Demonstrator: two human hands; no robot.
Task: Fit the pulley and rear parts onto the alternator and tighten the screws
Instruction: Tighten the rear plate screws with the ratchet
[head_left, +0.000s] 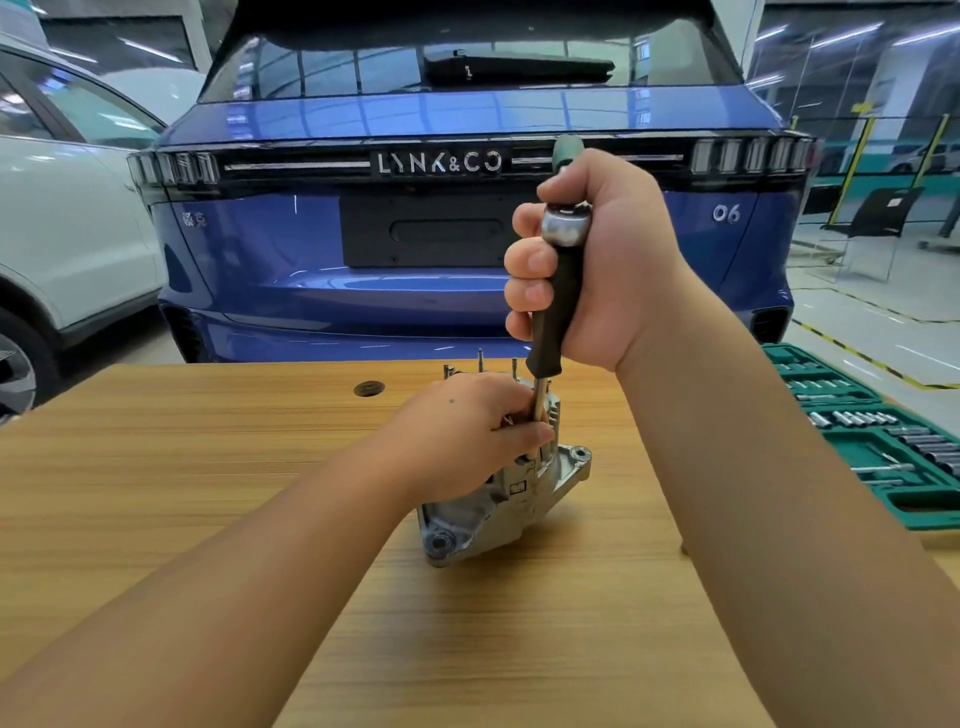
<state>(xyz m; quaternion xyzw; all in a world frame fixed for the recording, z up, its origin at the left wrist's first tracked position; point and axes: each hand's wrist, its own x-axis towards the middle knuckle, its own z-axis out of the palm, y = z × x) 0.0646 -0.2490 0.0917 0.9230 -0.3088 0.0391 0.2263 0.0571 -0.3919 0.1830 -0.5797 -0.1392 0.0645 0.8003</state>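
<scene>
The fingers (524, 270) of the right hand (597, 265) are wrapped around the dark handle of a driver tool (558, 296), held upright with its green cap showing above the fist. The tool's steel shaft (537, 415) is pinched lower down between the thumb and fingers of the left hand (467, 421), which rests on top of the alternator (498, 499). The alternator is stood on the wooden desk (208, 467), near its middle, with several thin studs (480, 358) seen rising behind the left hand. The point where the shaft meets the housing is hidden by the fingers. A round dark hole (369, 388) is seen in the desk behind and to the left. A green socket set (883, 441) is laid open at the right edge, well apart from the alternator. Bare desk is left all around the housing. Beyond the far edge a blue car (311, 234) is parked, with a white car (67, 234) to the left.
</scene>
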